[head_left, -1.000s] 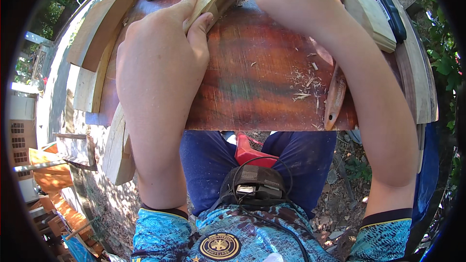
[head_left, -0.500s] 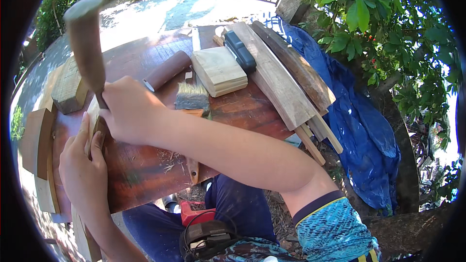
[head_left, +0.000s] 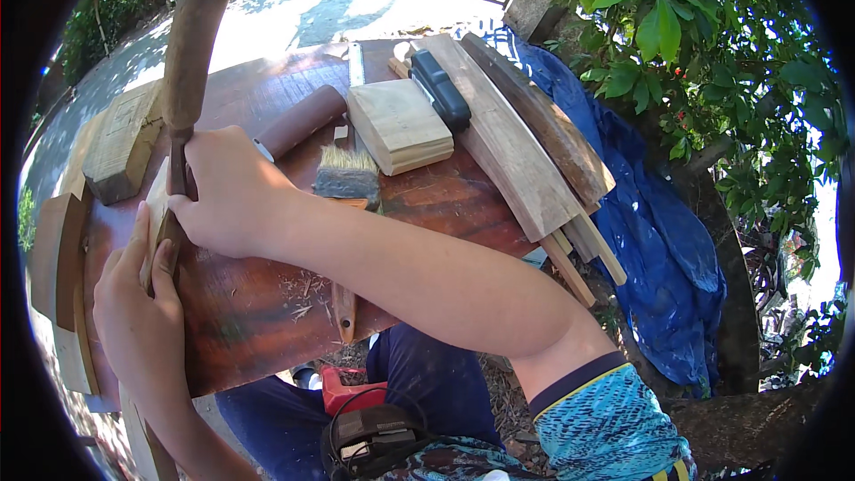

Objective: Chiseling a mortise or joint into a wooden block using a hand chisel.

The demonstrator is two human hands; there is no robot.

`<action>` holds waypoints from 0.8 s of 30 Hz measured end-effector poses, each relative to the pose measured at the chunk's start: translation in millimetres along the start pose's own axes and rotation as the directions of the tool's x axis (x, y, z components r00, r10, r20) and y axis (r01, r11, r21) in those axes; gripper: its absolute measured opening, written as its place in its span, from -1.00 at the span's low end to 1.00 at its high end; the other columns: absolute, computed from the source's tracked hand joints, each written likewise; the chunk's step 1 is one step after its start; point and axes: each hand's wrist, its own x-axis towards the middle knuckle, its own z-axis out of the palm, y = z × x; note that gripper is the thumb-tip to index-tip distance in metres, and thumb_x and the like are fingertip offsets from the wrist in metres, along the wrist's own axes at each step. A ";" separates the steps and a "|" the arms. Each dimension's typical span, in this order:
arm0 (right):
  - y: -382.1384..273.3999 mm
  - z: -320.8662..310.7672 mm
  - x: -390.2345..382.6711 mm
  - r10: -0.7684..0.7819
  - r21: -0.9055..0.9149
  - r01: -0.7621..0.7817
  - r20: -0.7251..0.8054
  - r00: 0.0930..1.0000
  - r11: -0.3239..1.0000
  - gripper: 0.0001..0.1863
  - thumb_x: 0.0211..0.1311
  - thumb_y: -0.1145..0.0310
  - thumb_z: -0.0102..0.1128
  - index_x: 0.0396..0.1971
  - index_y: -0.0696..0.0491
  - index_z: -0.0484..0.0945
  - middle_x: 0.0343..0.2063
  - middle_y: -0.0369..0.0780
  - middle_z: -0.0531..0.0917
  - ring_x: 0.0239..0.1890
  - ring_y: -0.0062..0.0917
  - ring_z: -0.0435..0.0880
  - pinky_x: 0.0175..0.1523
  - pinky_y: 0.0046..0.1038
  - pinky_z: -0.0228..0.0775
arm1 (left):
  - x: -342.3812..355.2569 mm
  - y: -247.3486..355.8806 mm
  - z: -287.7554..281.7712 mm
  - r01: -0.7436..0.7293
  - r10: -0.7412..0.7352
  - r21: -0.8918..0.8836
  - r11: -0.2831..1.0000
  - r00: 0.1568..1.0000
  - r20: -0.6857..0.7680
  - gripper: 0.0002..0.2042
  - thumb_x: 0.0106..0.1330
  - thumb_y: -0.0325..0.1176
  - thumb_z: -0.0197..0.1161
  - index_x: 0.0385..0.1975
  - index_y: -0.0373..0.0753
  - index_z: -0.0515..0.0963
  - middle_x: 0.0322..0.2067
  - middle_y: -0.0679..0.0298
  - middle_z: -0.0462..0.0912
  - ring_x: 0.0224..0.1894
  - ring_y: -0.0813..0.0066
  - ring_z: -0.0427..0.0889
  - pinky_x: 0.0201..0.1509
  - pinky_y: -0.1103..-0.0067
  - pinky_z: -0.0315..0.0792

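My right hand [head_left: 233,200] is closed low around the metal blade of a wooden-handled chisel [head_left: 198,44]. The handle points up and leans slightly right, while the cutting edge is hidden by the fingers. Below it lies a narrow strip of wood [head_left: 157,205], which my left hand [head_left: 141,312] grips between thumb and fingers at the table's left side. Whether the blade touches the strip cannot be made out. A wide paint brush [head_left: 346,183] lies beneath my right forearm, its bristles pointing away and its orange handle partly covered.
The brown tabletop [head_left: 258,330] carries wood shavings, a brown cylinder [head_left: 305,122], a thick wood block [head_left: 399,129], a dark plastic case [head_left: 440,89] and long boards [head_left: 503,142]. More blocks [head_left: 126,147] line the left edge. A blue tarp [head_left: 659,276] hangs at the right; a red object [head_left: 350,389] sits between my legs.
The chisel handle has swung from leaning left to leaning slightly right, with its blade now more visible. My left hand has shifted a little left and still grips the strip.
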 end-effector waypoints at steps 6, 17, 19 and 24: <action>9.1 -8.5 3.8 -0.041 0.045 0.043 -0.041 0.998 0.998 -0.83 0.12 0.42 0.33 -0.43 0.24 0.63 -0.42 0.07 0.70 -0.24 0.01 0.74 -0.06 -0.15 0.59 | -0.2 3.7 3.7 -0.001 0.000 -0.006 1.000 1.000 -0.024 -0.63 0.44 -0.29 0.29 0.23 -0.07 0.64 -0.31 0.00 0.68 -0.27 0.01 0.67 -0.10 0.23 0.51; 12.7 -10.4 2.9 -0.086 -0.138 0.075 -0.072 0.994 0.988 -0.78 0.15 0.32 0.35 -0.34 0.19 0.66 -0.43 0.01 0.72 -0.31 -0.08 0.75 -0.12 -0.17 0.58 | -2.4 11.4 -0.4 0.009 -0.009 -0.044 0.999 1.000 -0.011 -0.65 0.39 -0.27 0.32 0.15 -0.11 0.68 -0.34 -0.04 0.67 -0.29 -0.06 0.67 -0.16 0.18 0.50; 4.2 -9.3 -2.8 -0.128 -0.069 0.125 -0.038 0.991 0.990 -0.81 0.16 0.36 0.35 -0.34 0.18 0.64 -0.46 -0.05 0.72 -0.37 -0.21 0.76 -0.18 -0.25 0.58 | -0.6 12.1 -7.5 -0.035 0.035 0.008 0.999 0.999 -0.016 -0.66 0.38 -0.26 0.31 0.12 -0.13 0.69 -0.37 0.00 0.67 -0.31 -0.03 0.68 -0.17 0.19 0.52; 16.6 -23.2 10.5 0.044 -0.201 -0.050 -0.033 0.998 0.978 -0.84 0.25 0.37 0.36 -0.29 0.15 0.67 -0.46 -0.24 0.75 -0.36 -0.55 0.74 -0.19 -0.43 0.56 | 2.3 9.5 -4.5 -0.060 0.062 0.052 0.997 0.997 -0.042 -0.67 0.34 -0.25 0.33 0.07 -0.15 0.71 -0.42 0.06 0.68 -0.35 0.05 0.69 -0.20 0.24 0.55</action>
